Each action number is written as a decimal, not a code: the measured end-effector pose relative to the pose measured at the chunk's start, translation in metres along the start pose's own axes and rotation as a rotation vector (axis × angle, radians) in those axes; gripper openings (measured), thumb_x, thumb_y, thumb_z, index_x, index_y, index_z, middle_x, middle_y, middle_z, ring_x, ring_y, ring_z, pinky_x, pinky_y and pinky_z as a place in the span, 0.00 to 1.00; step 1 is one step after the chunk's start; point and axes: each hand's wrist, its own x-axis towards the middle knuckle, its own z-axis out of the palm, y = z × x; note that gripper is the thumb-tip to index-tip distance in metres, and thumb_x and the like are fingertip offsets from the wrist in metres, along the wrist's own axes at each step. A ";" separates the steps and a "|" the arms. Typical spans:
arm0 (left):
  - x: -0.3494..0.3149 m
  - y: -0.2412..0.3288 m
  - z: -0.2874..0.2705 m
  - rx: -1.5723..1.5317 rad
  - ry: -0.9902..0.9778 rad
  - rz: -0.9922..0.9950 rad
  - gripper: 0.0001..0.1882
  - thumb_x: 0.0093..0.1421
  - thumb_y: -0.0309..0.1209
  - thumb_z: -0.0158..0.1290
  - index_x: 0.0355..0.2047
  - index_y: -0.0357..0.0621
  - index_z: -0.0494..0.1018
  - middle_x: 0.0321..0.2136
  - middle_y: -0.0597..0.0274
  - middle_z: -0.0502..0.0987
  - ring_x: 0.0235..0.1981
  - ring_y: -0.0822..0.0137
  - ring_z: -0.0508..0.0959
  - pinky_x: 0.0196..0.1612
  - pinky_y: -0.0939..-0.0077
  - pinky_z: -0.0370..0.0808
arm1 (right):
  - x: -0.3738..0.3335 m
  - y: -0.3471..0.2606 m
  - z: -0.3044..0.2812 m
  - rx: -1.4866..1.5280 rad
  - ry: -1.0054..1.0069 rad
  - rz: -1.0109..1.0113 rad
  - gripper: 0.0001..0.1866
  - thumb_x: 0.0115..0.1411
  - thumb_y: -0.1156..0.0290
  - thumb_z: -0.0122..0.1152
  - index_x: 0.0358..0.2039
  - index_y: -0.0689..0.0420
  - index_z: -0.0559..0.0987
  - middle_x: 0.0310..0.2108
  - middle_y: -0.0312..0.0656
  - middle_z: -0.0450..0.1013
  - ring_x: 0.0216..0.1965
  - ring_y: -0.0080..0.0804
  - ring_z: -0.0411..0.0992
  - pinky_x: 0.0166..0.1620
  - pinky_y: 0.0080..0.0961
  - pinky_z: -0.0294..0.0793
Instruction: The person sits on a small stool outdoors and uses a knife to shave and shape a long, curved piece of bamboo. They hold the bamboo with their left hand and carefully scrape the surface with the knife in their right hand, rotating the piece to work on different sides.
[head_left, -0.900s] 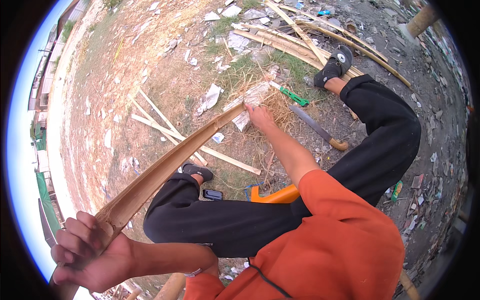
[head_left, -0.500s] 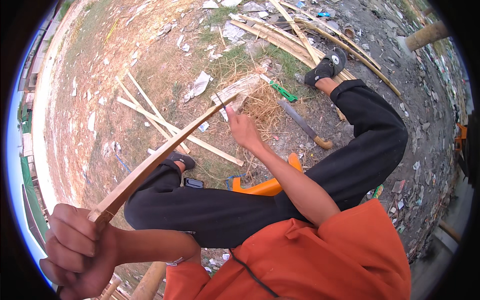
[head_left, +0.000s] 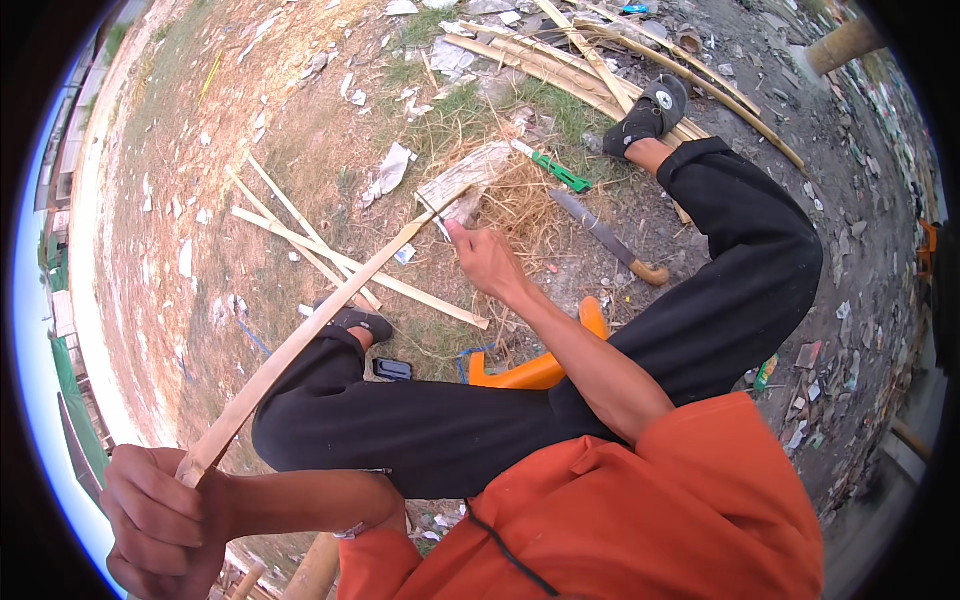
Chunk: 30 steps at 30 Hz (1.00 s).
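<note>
My left hand (head_left: 160, 515), at the lower left, is closed round the near end of a long, pale bamboo strip (head_left: 300, 340). The strip slants up and away towards the middle. Near its far end my right hand (head_left: 488, 262) is closed, thumb stretched forward, on a small knife whose thin dark blade (head_left: 432, 212) lies across the strip. The handle is hidden in my fingers. Right of that hand, a large knife with a wooden handle (head_left: 612, 238) lies on the ground, and beyond it a green box cutter (head_left: 556, 170).
Split bamboo strips (head_left: 345, 262) lie crossed at left; more bamboo lengths (head_left: 560, 75) lie near my right shoe (head_left: 655, 110). An orange plastic piece (head_left: 520, 372) shows beneath my right forearm. A dark phone-like object (head_left: 392, 370) is by my left shoe. Dry shavings (head_left: 520, 205) and scraps cover the ground.
The strip has turned slightly in my left hand, which has shifted a little down and right. The blade remains at the strip's far end. Both hands keep their hold.
</note>
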 end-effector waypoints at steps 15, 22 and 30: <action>0.007 0.026 -0.029 0.416 -0.438 0.023 0.25 0.63 0.58 0.37 0.50 0.61 0.70 0.26 0.80 0.73 0.22 0.82 0.71 0.23 0.90 0.67 | -0.005 0.088 0.029 -0.166 0.238 0.341 0.39 0.63 0.42 0.32 0.26 0.68 0.77 0.21 0.61 0.72 0.28 0.53 0.74 0.37 0.46 0.70; 0.004 0.007 -0.016 0.338 -0.337 -0.001 0.18 0.62 0.55 0.41 0.36 0.64 0.76 0.23 0.75 0.73 0.22 0.76 0.70 0.21 0.84 0.64 | -0.027 -0.013 0.007 0.124 0.130 -0.236 0.32 0.65 0.49 0.38 0.19 0.65 0.72 0.13 0.56 0.65 0.19 0.54 0.69 0.26 0.41 0.65; 0.001 -0.012 -0.010 0.115 -0.301 0.049 0.17 0.64 0.49 0.41 0.28 0.57 0.74 0.19 0.74 0.71 0.19 0.75 0.69 0.19 0.84 0.64 | -0.012 0.023 0.023 -0.046 0.196 -0.020 0.33 0.65 0.47 0.37 0.19 0.67 0.72 0.13 0.58 0.64 0.18 0.53 0.66 0.27 0.43 0.64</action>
